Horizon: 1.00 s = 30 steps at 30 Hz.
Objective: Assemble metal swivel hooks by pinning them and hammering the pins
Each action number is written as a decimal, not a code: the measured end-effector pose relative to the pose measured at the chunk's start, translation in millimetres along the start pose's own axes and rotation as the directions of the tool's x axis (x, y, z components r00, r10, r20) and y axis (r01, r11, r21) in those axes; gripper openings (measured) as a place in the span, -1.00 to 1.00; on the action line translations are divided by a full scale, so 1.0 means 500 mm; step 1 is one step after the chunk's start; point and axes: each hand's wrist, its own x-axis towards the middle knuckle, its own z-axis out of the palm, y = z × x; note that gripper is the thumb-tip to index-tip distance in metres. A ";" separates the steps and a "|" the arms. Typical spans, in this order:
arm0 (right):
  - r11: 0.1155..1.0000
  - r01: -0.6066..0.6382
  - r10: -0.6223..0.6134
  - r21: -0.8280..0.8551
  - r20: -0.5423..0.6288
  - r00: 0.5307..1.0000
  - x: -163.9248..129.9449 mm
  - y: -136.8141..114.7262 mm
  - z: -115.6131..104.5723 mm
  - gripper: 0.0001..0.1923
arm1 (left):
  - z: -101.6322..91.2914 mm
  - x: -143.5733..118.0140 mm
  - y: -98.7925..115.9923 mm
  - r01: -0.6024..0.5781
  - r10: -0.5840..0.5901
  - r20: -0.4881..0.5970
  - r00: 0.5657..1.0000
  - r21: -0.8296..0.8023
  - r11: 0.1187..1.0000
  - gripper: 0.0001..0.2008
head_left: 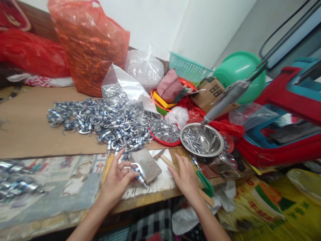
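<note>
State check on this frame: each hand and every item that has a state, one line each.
left hand: pinching a small metal hook part beside the grey block
right hand: open, flat on the table, holding nothing
steel bowl: upright, partly filled with pins
orange bag: standing, full
clear bag: tied shut
pile of hook parts: loose on cardboard

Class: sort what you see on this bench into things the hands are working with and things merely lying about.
In use: left hand, metal hook part, grey block, right hand, wooden-handled hammer.
Lying about: orange bag, green basin, teal basket, steel bowl.
</note>
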 end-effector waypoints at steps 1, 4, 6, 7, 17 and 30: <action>0.998 0.005 0.002 -0.069 0.097 0.995 -0.002 0.024 -0.006 -0.65 | 0.000 0.000 0.001 0.002 -0.002 -0.004 1.000 -0.004 1.000 -0.19; 0.995 0.022 0.006 -0.092 0.289 0.957 -0.011 0.051 -0.026 -0.79 | 0.001 -0.001 0.002 0.020 -0.020 -0.016 1.000 -0.017 1.000 -0.18; 1.000 0.024 -0.019 -0.017 0.274 0.962 -0.017 0.033 -0.044 -0.83 | 0.003 -0.001 0.003 0.030 -0.030 -0.018 0.999 -0.020 0.999 -0.17; 0.999 0.037 -0.044 0.033 0.240 0.970 -0.020 0.017 -0.056 -0.83 | 0.003 -0.001 0.004 0.034 -0.034 -0.017 0.999 -0.020 0.999 -0.16; 0.910 0.401 -0.415 0.108 0.183 0.891 -0.062 -0.081 -0.091 -0.44 | 0.001 0.001 0.004 0.027 -0.027 -0.002 1.000 -0.006 1.000 -0.14; 0.957 -0.003 -0.057 0.291 0.196 0.979 -0.028 0.003 -0.038 -0.61 | -0.017 -0.003 -0.003 -0.028 0.031 -0.003 1.000 0.319 0.947 -0.79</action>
